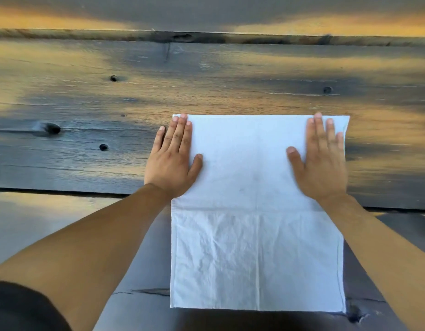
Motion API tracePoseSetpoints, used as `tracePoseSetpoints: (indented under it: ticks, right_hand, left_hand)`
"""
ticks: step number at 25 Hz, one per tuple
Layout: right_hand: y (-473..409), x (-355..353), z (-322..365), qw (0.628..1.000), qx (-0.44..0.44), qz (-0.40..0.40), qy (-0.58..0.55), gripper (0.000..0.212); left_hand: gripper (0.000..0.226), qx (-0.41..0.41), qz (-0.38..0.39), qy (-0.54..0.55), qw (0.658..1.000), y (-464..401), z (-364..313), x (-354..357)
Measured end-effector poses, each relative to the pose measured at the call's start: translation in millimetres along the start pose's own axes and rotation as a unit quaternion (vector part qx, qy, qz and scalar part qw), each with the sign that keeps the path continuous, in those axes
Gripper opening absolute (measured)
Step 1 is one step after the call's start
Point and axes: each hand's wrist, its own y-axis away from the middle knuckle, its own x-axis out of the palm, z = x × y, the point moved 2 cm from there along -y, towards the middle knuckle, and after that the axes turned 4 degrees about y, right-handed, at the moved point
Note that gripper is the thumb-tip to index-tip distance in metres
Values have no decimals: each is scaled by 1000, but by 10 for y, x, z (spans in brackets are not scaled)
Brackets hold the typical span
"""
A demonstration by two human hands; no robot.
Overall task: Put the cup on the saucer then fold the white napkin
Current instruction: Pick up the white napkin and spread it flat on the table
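Two hands lie flat on the white napkin (257,211), which is spread on the dark wooden worktop (87,103) close in front of the person. The left hand (172,161) covers the napkin's far-left corner, partly spilling off its left edge onto the wood; the right hand (322,161) sits inside the far-right corner. Both sets of fingers (183,132) are stretched out and released, gripping nothing, only pressing down. That posture reads as smoothing or pinning the cloth so its far edge stays square (a sensible thing before any crease is made).

Its long axis runs from the near edge away toward the far edge, roughly in line with the forearms. A cross crease shows about midway along the napkin and a lengthwise one down its middle; the near half looks more wrinkled than the far half.

Neither cup nor saucer is in view, so whether that first step is done cannot be told. My judgement is that the napkin stage is under way.
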Motion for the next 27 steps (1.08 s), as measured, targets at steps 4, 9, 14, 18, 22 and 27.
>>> tracePoseSetpoints:
  ticks: [4, 9, 14, 18, 22, 27]
  right_hand:
    - [24, -12, -132, 1000, 6, -7, -4, 77]
    - [35, -19, -78, 999, 15, -10, -34, 76]
    - [313, -170, 762, 990, -5, -47, -132, 66]
    - [647, -88, 1593, 982, -72, -51, -165, 62]
    - [930, 33, 2095, 978, -145, -32, -146, 58]
    - [962, 184, 2064, 982, -174, -25, -66, 63]
  left_hand:
    - [78, 0, -6, 3, 1000, -10, 1, -13]
    - [76, 14, -36, 68, 997, 15, 31, 6]
    - [69, 43, -110, 231, 966, 105, 53, -84]
    - [60, 30, -142, 219, 965, 538, -65, -42]
    - [59, 33, -80, 118, 989, 1108, -177, 210]
    - [64, 3, -35, 8, 999, 1164, -187, 338]
